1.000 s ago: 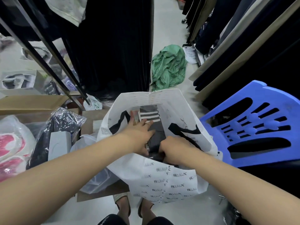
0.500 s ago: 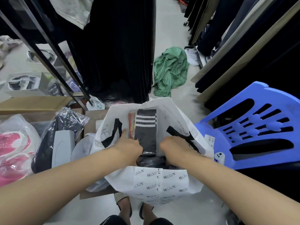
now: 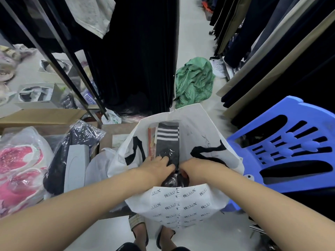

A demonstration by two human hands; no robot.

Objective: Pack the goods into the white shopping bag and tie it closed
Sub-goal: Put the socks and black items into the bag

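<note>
White bag point(image 3: 183, 205) stands open on the floor beside the blue chair point(image 3: 290, 147). Left hand point(image 3: 155, 166) and right hand point(image 3: 194, 168) grip a wrapped black garment point(image 3: 167, 142) inside it; packing is underway, the black ties point(image 3: 204, 151) hang loose.

Single head-worn wide-angle view, looking forward and steeply down. Close on the white shopping bag point(image 3: 181, 205) mouth; floor aisle point(image 3: 192, 33) recedes toward the top edge. Edges bow outward.
</note>
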